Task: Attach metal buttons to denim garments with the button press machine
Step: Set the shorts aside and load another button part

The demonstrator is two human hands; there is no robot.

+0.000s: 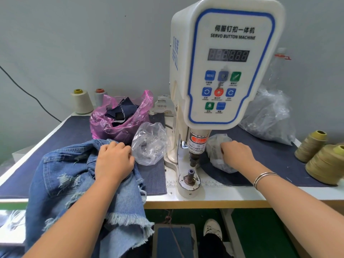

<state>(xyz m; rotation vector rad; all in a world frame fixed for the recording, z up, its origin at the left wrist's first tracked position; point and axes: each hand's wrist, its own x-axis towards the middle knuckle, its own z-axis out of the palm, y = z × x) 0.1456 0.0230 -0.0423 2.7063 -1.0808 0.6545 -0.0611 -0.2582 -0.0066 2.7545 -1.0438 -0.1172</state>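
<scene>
- white worktable [232,194] with printed ruler marks at front edge, mostly covered by dark navy cloth [78,131]; plain grey wall behind, green floor under table
- servo button machine [227,67] stands centre-right, lower die post [190,176] on its base arm
- thread cones: 2 at back left [81,101], 2 olive ones clearly seen at right edge [310,146]
- plastic bags: 1 pink with dark denim scraps [119,118], 1 clear left of machine [149,144], 1 big clear at back right [270,116], 1 small clear bag [217,153] right of die
- 1 light-blue distressed denim garment [78,183] at table's left front, hanging over edge
- left hand [113,161] knuckles up, fingers curled down, bunching the denim garment
- right hand [236,155] fingers curled into small clear bag; bangles on wrist
- foot pedal [173,241] below, white shoe [212,228] beside it
</scene>
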